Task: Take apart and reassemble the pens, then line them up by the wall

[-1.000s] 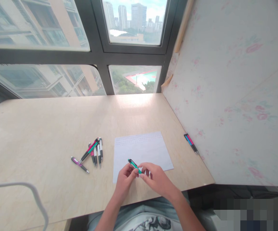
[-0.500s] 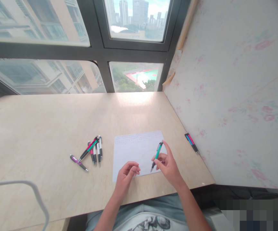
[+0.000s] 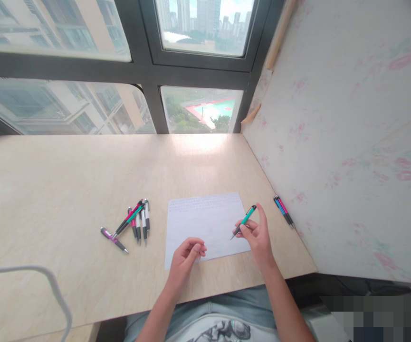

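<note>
One paper [image 3: 200,228] bears illegible writing [image 3: 201,203]; right grip [image 3: 260,239] holds green pen [image 3: 247,216], left grip [image 3: 185,259] curled.

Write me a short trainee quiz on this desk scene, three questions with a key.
1. Which grip holds a green pen: A left, B right, or C both?
2. True or false: the paper bears lines of writing along its far edge.
3. Fill in: by the floral wall, a blue pen lies beside a ___ pen.

Key:
1. B, the right grip.
2. True.
3. Pink.
</note>
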Demonstrator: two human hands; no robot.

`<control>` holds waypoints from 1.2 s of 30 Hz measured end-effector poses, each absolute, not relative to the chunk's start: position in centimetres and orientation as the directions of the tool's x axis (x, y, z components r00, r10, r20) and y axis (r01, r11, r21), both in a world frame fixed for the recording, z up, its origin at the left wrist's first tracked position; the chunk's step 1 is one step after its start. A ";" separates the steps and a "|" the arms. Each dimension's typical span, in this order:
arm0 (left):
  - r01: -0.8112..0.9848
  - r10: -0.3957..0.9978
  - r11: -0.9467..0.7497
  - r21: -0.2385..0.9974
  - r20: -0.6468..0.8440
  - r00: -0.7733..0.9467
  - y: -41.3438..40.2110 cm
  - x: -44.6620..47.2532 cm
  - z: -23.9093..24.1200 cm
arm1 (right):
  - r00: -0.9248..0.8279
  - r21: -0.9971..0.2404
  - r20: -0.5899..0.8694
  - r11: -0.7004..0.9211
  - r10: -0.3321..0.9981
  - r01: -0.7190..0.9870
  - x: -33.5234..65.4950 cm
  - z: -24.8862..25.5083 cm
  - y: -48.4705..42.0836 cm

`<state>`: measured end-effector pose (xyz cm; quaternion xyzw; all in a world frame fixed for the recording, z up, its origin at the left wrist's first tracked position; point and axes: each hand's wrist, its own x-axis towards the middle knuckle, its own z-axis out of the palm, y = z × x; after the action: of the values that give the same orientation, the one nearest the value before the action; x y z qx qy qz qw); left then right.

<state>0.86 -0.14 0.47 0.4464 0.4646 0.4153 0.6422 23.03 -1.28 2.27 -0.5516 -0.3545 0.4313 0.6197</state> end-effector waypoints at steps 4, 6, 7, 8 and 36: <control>-0.123 0.947 0.265 0.956 -0.234 0.219 -0.1 1.0 0.5 | 0.337 -0.984 -0.066 -0.005 0.939 -0.178 22.9 2.0 -1.1; -0.121 0.946 0.271 0.955 -0.240 0.220 -0.1 1.0 0.6 | 0.325 -0.982 -0.078 -0.016 0.943 -0.190 22.8 1.8 -1.0; -0.119 0.944 0.274 0.954 -0.244 0.220 -0.1 1.0 0.6 | 0.322 -0.981 -0.080 -0.016 0.943 -0.195 22.6 1.7 -1.0; -0.117 0.944 0.277 0.954 -0.247 0.221 -0.1 1.0 0.6 | 0.322 -0.980 -0.079 -0.014 0.943 -0.200 22.4 1.6 -1.0; -0.082 0.935 0.278 0.957 -0.249 0.254 -0.1 1.0 0.6 | 0.388 -0.968 -0.038 0.063 0.921 -0.245 21.4 1.8 -0.8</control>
<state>0.96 -0.13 0.64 0.4553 0.4683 0.3923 0.6477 21.45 -0.75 1.81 -0.5185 -0.3261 0.4467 0.6521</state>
